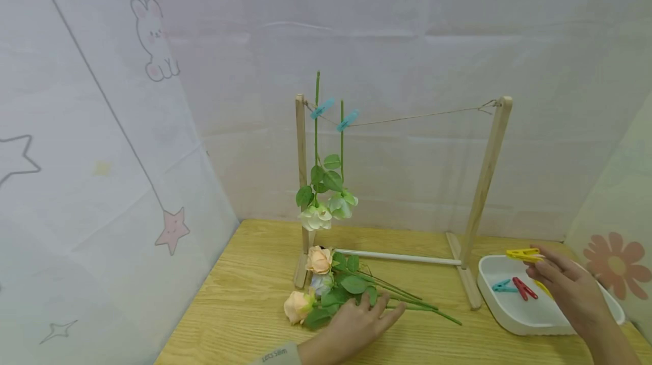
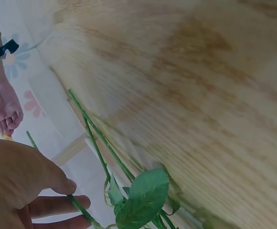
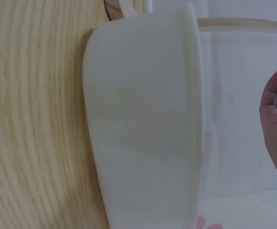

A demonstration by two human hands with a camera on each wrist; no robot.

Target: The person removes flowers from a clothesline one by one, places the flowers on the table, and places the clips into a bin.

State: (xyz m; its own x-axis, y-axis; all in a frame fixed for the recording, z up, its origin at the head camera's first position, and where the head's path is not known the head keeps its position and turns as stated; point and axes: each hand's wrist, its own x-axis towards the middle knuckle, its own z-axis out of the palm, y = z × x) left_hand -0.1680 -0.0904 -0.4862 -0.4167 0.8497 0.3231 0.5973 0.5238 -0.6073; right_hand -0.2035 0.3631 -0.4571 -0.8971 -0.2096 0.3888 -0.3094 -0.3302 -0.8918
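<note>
My left hand (image 1: 356,324) is over the flowers lying on the table; in the left wrist view its thumb and fingers pinch a green flower stem (image 2: 76,202). Which bloom that stem carries, I cannot tell. Two peach roses (image 1: 319,260) and a pale bluish flower (image 1: 321,284) lie left of the hand, their stems pointing right. Above the white tray (image 1: 540,328), my right hand (image 1: 573,291) pinches a yellow clothespin (image 1: 520,254). Inside the tray are a blue clothespin (image 1: 503,286), a red clothespin (image 1: 524,288) and a yellow one partly hidden by the hand.
Behind the flowers stands a wooden frame (image 1: 486,184) with a string (image 1: 417,117) between its posts. Two whitish flowers (image 1: 316,218) hang head down near the left post, held by blue clothespins (image 1: 348,120). A white bar (image 1: 397,256) joins the frame's feet.
</note>
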